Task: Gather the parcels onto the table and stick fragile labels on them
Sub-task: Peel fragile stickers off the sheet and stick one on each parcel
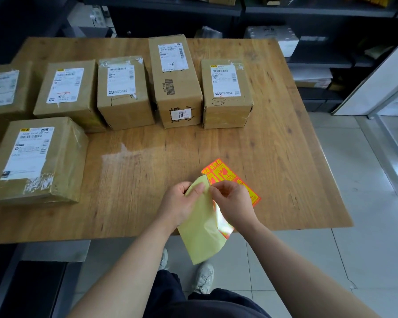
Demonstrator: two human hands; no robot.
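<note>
Several brown cardboard parcels with white shipping labels stand on the wooden table [274,138]: a row at the back, among them a tall one [175,88] and one at the right [226,97], plus a big one [37,161] at the front left. An orange fragile label sheet [225,175] lies near the table's front edge. My left hand [182,203] grips a second sheet by its pale yellow backing [202,228], which hangs over the edge. My right hand [233,203] pinches the top corner of that sheet, peeling an orange label from it.
Dark shelving with boxes and paper stacks runs behind the table and along the right. A white panel leans at the far right. Light floor tiles and my shoes show below the table's front edge. A dark low unit stands at the lower left.
</note>
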